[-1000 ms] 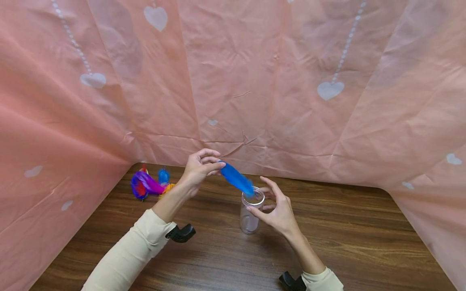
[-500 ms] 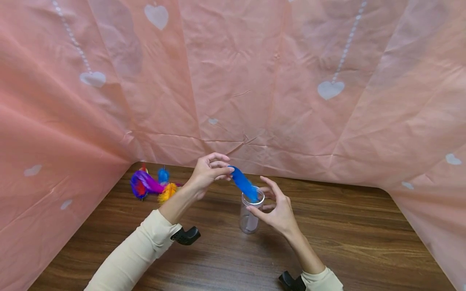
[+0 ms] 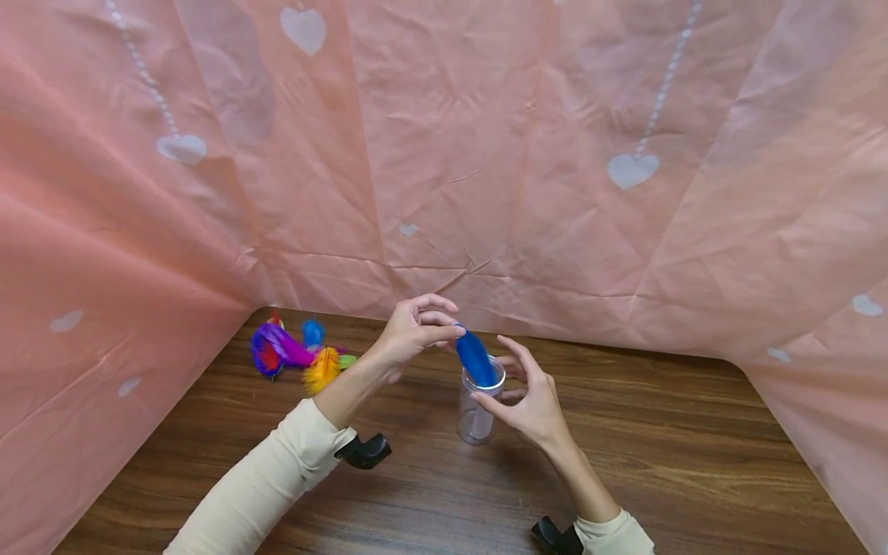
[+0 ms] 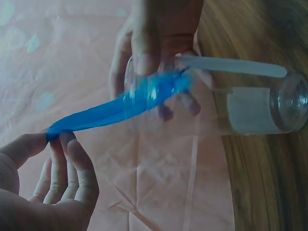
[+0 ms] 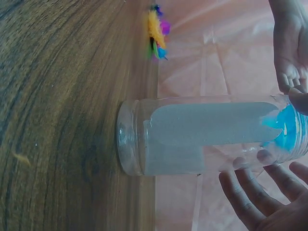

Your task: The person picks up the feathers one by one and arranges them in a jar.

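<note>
My left hand (image 3: 419, 335) pinches one end of a blue feather (image 3: 475, 359) between thumb and fingers. The feather slants down, its free end inside the mouth of a clear jar (image 3: 475, 422). In the left wrist view the feather (image 4: 106, 111) shows its fluffy end through the jar's wall, just past the rim. The jar stands upright on the table, with a whitish label (image 5: 174, 139) on its side. Thumb and fingers of my right hand (image 3: 530, 401) hold the jar around its upper part, near the rim.
A pile of colourful feathers (image 3: 287, 351), purple, orange, blue and green, lies at the back left of the wooden table (image 3: 666, 439). A pink cloth with pale hearts (image 3: 499, 231) hangs behind and along both sides. Black wrist cameras (image 3: 364, 451) stick out below the sleeves.
My left hand has moved right and slightly down, bringing the blue feather steeper and its free end down into the jar's mouth. My right hand and the jar have stayed put.
</note>
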Demonstrator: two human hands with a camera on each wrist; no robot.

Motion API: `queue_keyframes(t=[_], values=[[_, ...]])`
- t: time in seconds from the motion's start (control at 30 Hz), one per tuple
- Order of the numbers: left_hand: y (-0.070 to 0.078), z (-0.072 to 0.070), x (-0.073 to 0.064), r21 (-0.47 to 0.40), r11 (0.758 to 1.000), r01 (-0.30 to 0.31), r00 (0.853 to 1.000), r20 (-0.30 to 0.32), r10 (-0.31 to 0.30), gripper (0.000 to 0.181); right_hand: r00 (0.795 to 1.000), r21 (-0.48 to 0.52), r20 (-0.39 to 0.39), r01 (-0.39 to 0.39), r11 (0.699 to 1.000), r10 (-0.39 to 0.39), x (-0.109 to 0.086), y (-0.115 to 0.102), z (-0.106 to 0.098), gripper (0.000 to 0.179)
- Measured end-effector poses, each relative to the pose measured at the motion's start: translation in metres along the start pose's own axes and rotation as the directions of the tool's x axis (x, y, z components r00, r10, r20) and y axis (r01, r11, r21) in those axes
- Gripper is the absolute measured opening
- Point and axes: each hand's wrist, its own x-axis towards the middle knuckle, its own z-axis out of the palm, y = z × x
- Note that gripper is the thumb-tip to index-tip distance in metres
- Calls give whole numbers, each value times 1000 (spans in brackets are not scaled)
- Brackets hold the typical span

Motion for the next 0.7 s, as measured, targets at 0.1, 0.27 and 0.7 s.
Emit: queue_keyframes(t=[0.1, 0.27, 0.7], values=[[-3, 5, -1, 28, 1000, 12, 999, 32, -13, 24, 1000, -2, -2, -5, 1000, 5, 0, -1, 0, 85], [-9, 12, -3, 65, 997, 31, 996, 84, -37, 24, 1000, 2, -4, -7, 1000, 7, 0, -1, 0, 85], [-14, 12, -7, 15, 997, 71, 985, 156, -73, 20, 1000, 15, 5, 9, 1000, -9, 0, 0, -1, 84]])
